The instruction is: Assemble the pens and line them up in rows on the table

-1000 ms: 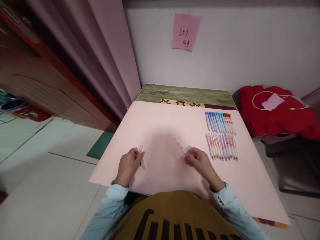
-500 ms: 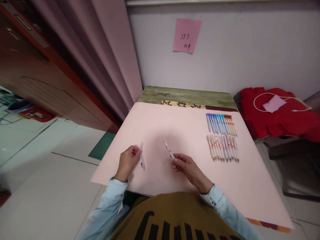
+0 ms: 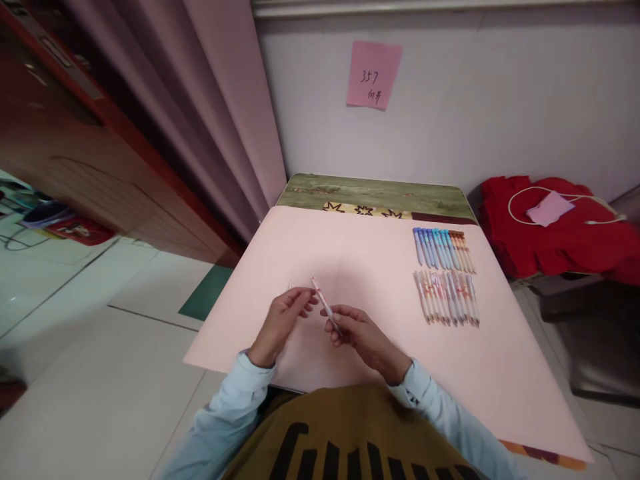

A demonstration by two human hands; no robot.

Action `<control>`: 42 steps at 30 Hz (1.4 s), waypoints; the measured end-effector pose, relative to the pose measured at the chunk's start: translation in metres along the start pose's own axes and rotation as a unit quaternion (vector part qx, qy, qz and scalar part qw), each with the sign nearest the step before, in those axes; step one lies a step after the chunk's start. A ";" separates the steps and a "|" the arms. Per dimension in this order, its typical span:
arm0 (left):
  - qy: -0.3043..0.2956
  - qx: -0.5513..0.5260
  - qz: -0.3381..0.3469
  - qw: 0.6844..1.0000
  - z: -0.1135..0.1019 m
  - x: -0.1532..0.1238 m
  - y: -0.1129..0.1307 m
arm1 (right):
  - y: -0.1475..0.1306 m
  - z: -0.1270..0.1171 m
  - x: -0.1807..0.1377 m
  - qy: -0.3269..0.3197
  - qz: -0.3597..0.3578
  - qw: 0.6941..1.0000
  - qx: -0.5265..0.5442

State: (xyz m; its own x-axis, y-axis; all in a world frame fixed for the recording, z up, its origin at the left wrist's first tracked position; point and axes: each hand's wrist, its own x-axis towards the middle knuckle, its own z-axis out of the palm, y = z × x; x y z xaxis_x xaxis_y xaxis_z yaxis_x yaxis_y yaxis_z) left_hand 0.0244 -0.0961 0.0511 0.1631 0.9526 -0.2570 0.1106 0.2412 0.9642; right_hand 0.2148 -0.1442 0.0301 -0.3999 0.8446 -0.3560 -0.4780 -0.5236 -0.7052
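Held up over the pink sheet is a white pen with red marks (image 3: 323,298), tilted with its upper end away from me. My right hand (image 3: 357,333) pinches it near its lower end. My left hand (image 3: 285,319) is beside the pen's upper end, fingers loosely bent and nothing visibly gripped; whether the fingertips touch the pen I cannot tell. Behind that hand, the clear end of a second pen (image 3: 291,285) shows on the sheet, its remainder hidden by the hand.
Blue and brown pens (image 3: 443,248) lie in a row at the right of the pink sheet (image 3: 380,253). Nearer me is a row of pale pens (image 3: 447,299). A red cloth (image 3: 505,233) with a white cord lies right of the table; a brown door (image 3: 125,167) stands left.
My left hand has left the pen lying on the sheet and moved right, up to the held pen. My right hand has shifted slightly left with its pen.
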 end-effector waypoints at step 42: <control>0.049 -0.231 -0.054 0.970 0.026 -0.007 0.004 | 0.008 0.014 0.012 0.041 0.026 0.995 0.087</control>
State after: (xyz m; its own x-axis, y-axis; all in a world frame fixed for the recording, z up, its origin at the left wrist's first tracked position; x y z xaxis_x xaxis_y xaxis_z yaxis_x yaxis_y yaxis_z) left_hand 0.0496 -0.1067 0.0546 0.0787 0.9247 -0.3725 -0.3322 0.3766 0.8647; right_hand 0.1948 -0.1401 0.0289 -0.3658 0.8188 -0.4424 -0.5898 -0.5717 -0.5704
